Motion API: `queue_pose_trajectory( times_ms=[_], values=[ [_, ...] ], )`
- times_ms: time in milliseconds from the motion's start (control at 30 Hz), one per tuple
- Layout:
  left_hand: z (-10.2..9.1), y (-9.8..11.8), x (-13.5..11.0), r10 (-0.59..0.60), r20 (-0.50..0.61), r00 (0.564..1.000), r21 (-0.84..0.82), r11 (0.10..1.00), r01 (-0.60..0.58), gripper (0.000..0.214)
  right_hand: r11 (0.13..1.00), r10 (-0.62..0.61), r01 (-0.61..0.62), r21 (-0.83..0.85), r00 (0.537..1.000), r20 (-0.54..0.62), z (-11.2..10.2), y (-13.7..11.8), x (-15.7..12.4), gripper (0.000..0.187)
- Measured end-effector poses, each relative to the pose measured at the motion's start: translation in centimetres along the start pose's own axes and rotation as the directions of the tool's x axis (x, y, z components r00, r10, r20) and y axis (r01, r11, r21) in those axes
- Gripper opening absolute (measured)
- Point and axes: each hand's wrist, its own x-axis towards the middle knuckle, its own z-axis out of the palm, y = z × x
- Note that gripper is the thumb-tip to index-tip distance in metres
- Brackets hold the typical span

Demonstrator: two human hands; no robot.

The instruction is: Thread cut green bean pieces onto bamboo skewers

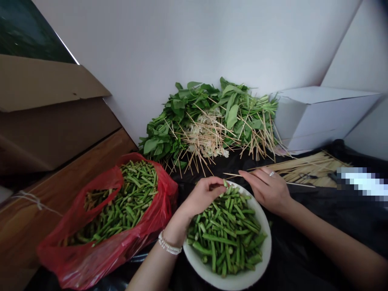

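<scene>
A white bowl (266, 258) full of cut green bean pieces (226, 238) sits in front of me on black sheeting. My left hand (201, 196), with a pearl bracelet at the wrist, is closed in a pinch on a bean piece at the bowl's far rim. My right hand (268, 188), wearing a ring, grips a thin bamboo skewer (295, 184) that points left toward the left hand's fingertips. The two hands are a few centimetres apart over the bowl's far edge.
A red plastic bag (100, 246) holding more cut beans lies at the left on a wooden surface. Skewered leafy greens (209, 121) are piled by the wall. Loose skewers (306, 165) lie right of them, by a white box (321, 115). Cardboard (45, 109) stands at the left.
</scene>
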Motion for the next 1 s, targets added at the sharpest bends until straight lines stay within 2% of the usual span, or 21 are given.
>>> queue_pose_trajectory(
  times_ms=[100, 300, 433, 600, 1000],
  values=[
    [-0.5, 0.6, -0.3, -0.102, 0.023, 0.995, -0.355, 0.929, 0.103, 0.017, 1.0, 0.005, -0.006, -0.011, 1.0, -0.021, -0.3, -0.2, 0.1, 0.032],
    [-1.4, 0.4, -0.8, -0.198, -0.027, 0.98, -0.599, 0.788, 0.143, 0.024, 0.999, -0.009, 0.007, -0.051, 0.999, -0.034, -1.3, -1.2, 0.5, 0.034],
    [-1.6, 0.3, -0.7, -0.253, -0.074, 0.965, -0.633, 0.759, 0.151, 0.026, 1.0, 0.005, -0.005, -0.013, 1.0, -0.007, -1.5, -1.6, 0.6, 0.041],
    [-1.5, 0.4, -0.8, -0.286, -0.122, 0.95, -0.641, 0.754, 0.144, 0.027, 1.0, -0.028, 0.028, 0.004, 0.999, 0.015, -1.3, -1.6, 0.7, 0.039],
    [-1.1, 0.3, -1.0, -0.276, -0.231, 0.933, -0.549, 0.829, 0.109, 0.029, 0.996, -0.076, 0.08, -0.05, 0.995, 0.07, -1.3, -1.8, 0.6, 0.039]
  ],
)
